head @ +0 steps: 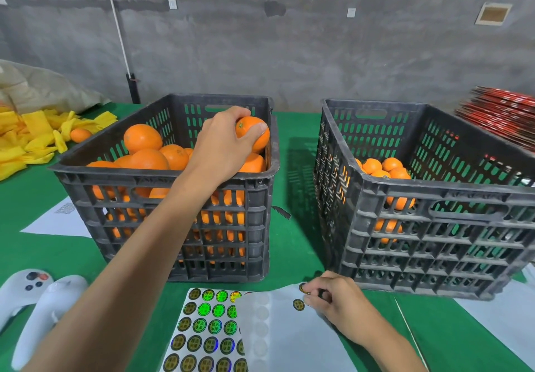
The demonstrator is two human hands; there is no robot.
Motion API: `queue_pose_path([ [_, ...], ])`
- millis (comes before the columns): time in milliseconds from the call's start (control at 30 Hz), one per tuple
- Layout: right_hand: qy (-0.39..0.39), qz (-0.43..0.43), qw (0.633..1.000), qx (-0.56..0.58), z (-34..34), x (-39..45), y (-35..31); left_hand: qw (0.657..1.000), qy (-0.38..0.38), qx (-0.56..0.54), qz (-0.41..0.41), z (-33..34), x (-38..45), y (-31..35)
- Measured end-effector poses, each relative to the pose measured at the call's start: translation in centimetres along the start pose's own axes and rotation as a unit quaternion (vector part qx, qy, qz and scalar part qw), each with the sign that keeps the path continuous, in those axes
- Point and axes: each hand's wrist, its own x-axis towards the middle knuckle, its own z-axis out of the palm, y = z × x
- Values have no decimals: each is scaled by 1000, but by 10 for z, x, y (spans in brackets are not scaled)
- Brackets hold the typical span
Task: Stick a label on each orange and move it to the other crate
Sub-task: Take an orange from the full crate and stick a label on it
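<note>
Two black slotted crates stand on a green table. The left crate [162, 177] is heaped with oranges; the right crate [434, 195] holds a few oranges [382, 167] in its near-left corner. My left hand [223, 143] grips one orange [256, 134] above the left crate's right side. My right hand [335, 299] pinches a round label [303, 287] at the top of a mostly used white sheet [289, 337]. One more label [298, 304] sits just below it. A fuller sheet of shiny round labels [202, 331] lies partly under the used one.
Two white handheld controllers [37, 302] lie at the near left. A white paper [58, 221] sits left of the left crate. Yellow foam nets [31, 137] and a loose orange [81, 134] are at the far left. Red stacked material [503, 117] is at the far right.
</note>
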Motion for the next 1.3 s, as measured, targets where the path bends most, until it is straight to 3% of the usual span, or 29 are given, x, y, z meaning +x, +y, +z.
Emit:
queue_pose_path([
  [367,17,-75,979,-187,0,-19,-22,1000,-3,-9,2,1,1,-1],
  [533,90,-48,977,-185,0,-11,-26,1000,-4,-19,-11,1,1,-1],
  [733,179,-100,951,-232,4,-5,-29,1000,-19,-14,-10,-1,1,-1],
  [967,138,-108,921,-349,8,-3,-33,1000,-22,-8,-9,0,1,-2],
  [1067,193,-73,952,-225,7,-2,-33,1000,-26,-13,-7,1,2,-3],
  [1133,231,-66,969,-55,-1,1,-49,999,-26,-26,-2,2,3,-5],
  [1200,276,-89,949,125,-17,10,-81,998,-23,-50,1,2,5,-7],
  [1300,334,-150,902,228,-49,30,-134,995,-23,-96,4,0,6,-9],
])
